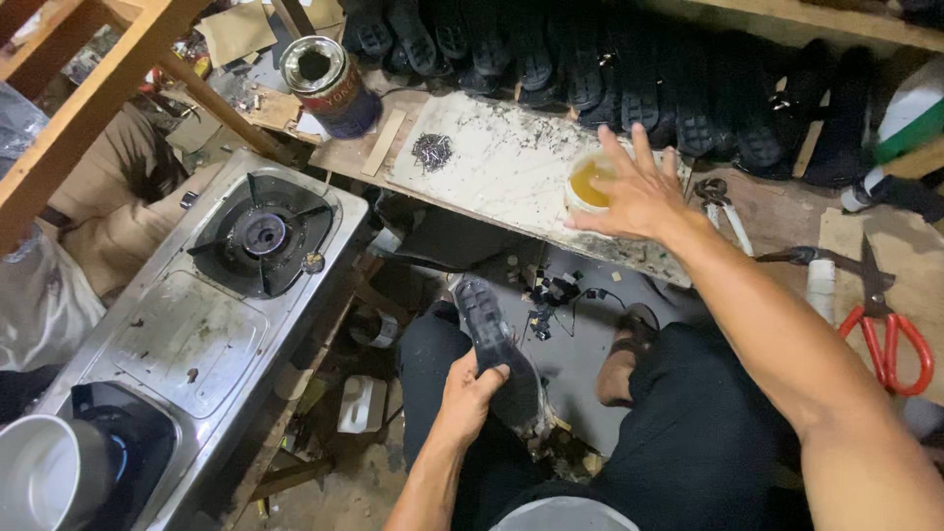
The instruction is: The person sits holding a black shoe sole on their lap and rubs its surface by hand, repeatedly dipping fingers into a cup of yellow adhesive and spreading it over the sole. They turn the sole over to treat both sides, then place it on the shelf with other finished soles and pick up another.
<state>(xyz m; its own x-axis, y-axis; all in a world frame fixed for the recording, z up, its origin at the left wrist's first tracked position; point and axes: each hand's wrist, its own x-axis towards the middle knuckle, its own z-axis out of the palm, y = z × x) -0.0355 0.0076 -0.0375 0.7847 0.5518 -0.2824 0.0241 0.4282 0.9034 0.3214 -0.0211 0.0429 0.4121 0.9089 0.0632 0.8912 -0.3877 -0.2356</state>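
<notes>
Black rubber shoe sole (497, 349) sits clamped in the left hand (470, 393), low over the lap, its lower end hidden behind fingers and knee. Up on the pale board (492, 162), the right hand (639, 192) spreads wide over a small cup of yellow glue (588, 183), covering its right rim; whether the fingers touch it is unclear. Red scissors (885, 334) lie near the frame's right edge. Stove (211, 295) crowds the left.

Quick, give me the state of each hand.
Left hand: closed around a black shoe sole.
Right hand: open, fingers spread over a small cup of yellow liquid.
</notes>
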